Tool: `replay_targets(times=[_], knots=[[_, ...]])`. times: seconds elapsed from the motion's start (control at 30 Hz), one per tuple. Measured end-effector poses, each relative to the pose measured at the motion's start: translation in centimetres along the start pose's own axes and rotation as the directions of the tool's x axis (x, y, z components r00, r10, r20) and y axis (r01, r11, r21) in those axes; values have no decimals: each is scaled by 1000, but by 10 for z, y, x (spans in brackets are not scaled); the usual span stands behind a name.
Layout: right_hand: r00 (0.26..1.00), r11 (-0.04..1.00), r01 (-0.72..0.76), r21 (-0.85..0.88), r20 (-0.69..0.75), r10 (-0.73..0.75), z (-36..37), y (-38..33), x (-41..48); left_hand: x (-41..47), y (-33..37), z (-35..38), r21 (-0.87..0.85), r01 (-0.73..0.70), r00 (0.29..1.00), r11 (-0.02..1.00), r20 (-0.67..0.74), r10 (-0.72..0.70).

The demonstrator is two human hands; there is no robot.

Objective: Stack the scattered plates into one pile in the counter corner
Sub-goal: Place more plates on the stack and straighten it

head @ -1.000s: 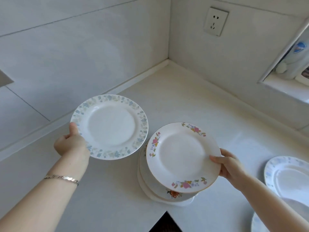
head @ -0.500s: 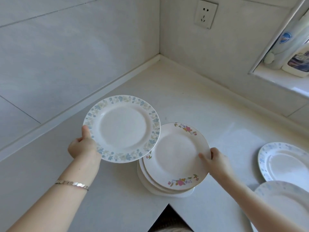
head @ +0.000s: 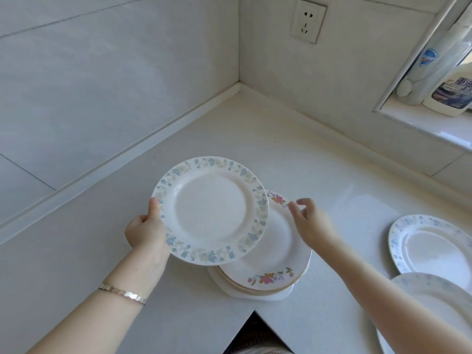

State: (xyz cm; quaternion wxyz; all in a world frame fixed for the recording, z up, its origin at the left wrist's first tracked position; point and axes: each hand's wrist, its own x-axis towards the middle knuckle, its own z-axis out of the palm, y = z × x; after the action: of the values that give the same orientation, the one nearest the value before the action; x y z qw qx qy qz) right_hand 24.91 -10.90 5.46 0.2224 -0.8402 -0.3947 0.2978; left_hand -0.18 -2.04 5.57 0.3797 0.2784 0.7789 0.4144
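Blue-rimmed plate [head: 209, 210] gripped at its left edge by left hand [head: 145, 229], thumb on the rim, held above and partly over the pile [head: 268, 274] on the counter [head: 293, 154]. Right hand [head: 310, 222] I see with fingers loosely spread, empty, by the floral top plate's far rim; contact unclear. Two more plates [head: 431, 246] lie well right.

The raised plate [head: 210, 210] is white with a blue-and-beige leafy rim; the pile's top plate [head: 274, 254] shows pink flower sprays (gold-edged). The desk [head: 319, 175] is white, the bracelet [head: 122, 293] silver.
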Motion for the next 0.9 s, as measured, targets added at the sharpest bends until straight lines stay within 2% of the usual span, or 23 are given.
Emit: replay_targets(times=[0.03, 0.07, 0.1, 0.13, 0.2, 0.27, 0.33, 0.4, 0.5, 0.63, 0.7, 0.8, 0.9], knots=[[999, 970, -24, 242, 34, 16, -2, -8, 3, -5, -2, 2, 10, -4, 1000, 1000, 28, 4], [996, 911, -66, 407, 81, 36, -3, -14, 5, -10, -4, 4, 14, -7, 999, 1000, 54, 6], [990, 863, -112, 492, 127, 56, -2, -16, 7, -15, -7, 6, 16, -11, 997, 1000, 78, 9], [988, 865, -122, 487, 146, 58, -1, -15, 8, -19, -10, 8, 18, -18, 995, 1000, 103, 16], [993, 967, -47, 251, 119, 17, 3, -8, 7, -25, -18, 13, 47, -73, 986, 996, 156, 65], [998, 999, 9, 44, 69, -12, 7, 8, 6, -28, -26, 18, 129, -192, 960, 973, 231, 159], [999, 998, 2, 57, 36, -4, 7, 22, 3, -27, -31, 23, 245, -328, 908, 912, 347, 234], [1000, 998, -8, 64, 11, 7, 5, 34, 1, -22, -35, 27, 389, -467, 839, 794, 480, 258], [1000, 999, -26, 19, 6, 26, 6, 50, 3, -20, -37, 32, 557, -633, 747, 537, 620, 238], [1000, 997, 24, -72, 9, -23, 9, 55, 8, -23, -38, 36, 655, -716, 698, 244, 676, 235], [998, 984, 63, -167, -4, -65, 11, 51, 12, -22, -38, 36, 677, -720, 693, 155, 688, 215], [997, 943, 63, -326, -26, -76, 15, 43, 18, -17, -37, 36, 677, -727, 684, 113, 700, 206], [992, 859, 62, -509, -62, -108, 16, 38, 20, -19, -38, 34, 642, -739, 674, 203, 707, 215]])
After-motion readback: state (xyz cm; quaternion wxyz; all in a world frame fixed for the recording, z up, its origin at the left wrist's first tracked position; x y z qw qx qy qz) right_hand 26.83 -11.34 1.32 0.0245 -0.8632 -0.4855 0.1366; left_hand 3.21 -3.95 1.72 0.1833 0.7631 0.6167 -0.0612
